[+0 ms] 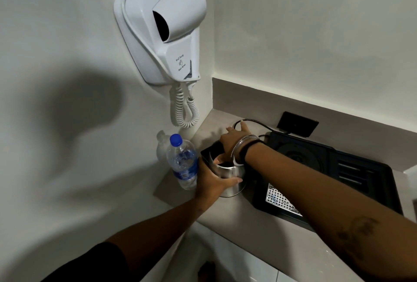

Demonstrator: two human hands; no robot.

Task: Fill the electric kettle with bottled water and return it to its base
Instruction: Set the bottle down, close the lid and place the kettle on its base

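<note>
Just below the centre of the frame, a steel kettle (pixel 230 179) is stood on the grey counter (pixel 259 220), off its base (pixel 300 157), which is seen on the black tray (pixel 361 182) to the right. The body is wrapped by the left hand (pixel 213 181), fingers curled around it. The right hand (pixel 233 140) is placed over the open top (lid raised), fingers spread. A capped water bottle (pixel 182 164) is seen touching the left hand.

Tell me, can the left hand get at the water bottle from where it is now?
Probably yes. The left hand grips the kettle, and the water bottle stands capped right beside it, nothing between; it must release the kettle first.
</note>
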